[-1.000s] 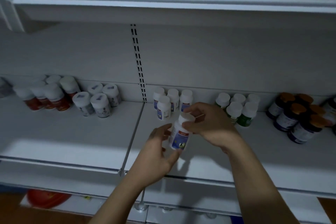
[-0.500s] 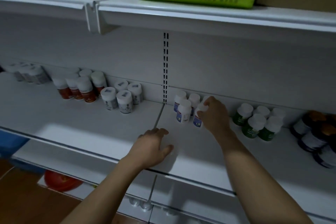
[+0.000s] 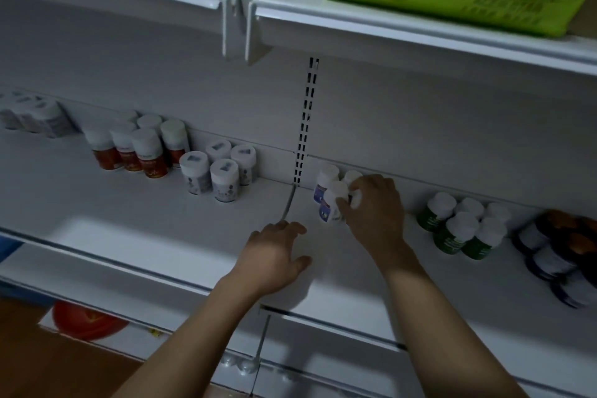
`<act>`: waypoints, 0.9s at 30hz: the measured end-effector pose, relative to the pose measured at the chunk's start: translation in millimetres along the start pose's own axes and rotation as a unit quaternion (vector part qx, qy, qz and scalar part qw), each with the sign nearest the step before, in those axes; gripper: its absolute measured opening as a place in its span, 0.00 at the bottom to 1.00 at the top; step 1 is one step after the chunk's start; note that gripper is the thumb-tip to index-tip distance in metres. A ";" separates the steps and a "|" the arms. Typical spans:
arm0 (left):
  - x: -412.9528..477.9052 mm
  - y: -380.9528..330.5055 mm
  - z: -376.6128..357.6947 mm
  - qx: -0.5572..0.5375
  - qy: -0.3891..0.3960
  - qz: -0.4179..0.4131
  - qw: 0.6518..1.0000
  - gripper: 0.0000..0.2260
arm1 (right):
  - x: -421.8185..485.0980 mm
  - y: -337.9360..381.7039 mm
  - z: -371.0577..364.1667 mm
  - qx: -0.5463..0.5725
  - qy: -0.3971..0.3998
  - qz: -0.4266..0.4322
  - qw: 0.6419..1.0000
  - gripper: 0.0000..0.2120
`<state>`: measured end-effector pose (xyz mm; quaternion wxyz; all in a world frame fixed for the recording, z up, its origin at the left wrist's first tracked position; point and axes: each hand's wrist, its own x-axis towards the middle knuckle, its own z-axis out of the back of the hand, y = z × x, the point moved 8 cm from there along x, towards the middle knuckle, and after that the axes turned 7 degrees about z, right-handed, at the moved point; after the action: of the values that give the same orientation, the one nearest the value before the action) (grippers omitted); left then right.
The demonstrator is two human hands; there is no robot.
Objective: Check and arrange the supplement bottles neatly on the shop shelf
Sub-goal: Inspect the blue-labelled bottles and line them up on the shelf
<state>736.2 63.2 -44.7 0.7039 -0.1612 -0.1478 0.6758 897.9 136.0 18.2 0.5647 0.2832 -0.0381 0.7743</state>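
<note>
Moved from both hands: white-capped blue-label plastic bottle now in its cluster at the back of the white metal shelf.
Cap up, long axis vertical; right hand grips its cap; left hand rests flat, fingers relaxed.

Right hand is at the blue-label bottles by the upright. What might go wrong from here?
The right hand grips a white-capped bottle tight against the front blue-label bottle; a nudge may topple that one.
The hand hides the gripped bottle's label, so it may end up facing backwards.
The green-label bottles stand near the right forearm; a sideways withdrawal might clip them.
</note>
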 end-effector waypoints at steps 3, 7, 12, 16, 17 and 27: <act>-0.4 2.5 4.7 -0.013 0.000 -0.002 1.000 0.25 | 13.7 10.6 -19.1 -0.101 0.060 -0.013 0.993 0.17; -2.7 5.7 14.0 -0.032 -0.014 -0.016 0.999 0.24 | 23.9 10.9 -37.0 -0.167 0.106 -0.048 0.979 0.21; -1.9 12.0 18.1 -0.058 -0.016 -0.028 0.998 0.24 | 20.6 8.7 -35.9 -0.093 0.103 -0.085 0.987 0.16; -1.7 13.9 22.4 -0.109 -0.010 -0.023 0.994 0.30 | -19.4 10.0 -8.7 0.153 0.035 -0.175 0.972 0.13; -2.3 12.4 24.2 -0.139 -0.005 -0.022 0.990 0.31 | -29.5 8.1 -2.9 0.222 0.033 -0.206 0.952 0.12; -51.8 -58.1 35.6 -0.489 0.230 -0.074 0.838 0.26 | -78.4 28.7 66.1 0.706 0.004 -0.147 0.693 0.18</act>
<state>771.3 10.5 12.8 0.5951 -0.6236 -0.3043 0.4055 914.2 33.8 43.3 0.3047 0.5971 0.5645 0.4816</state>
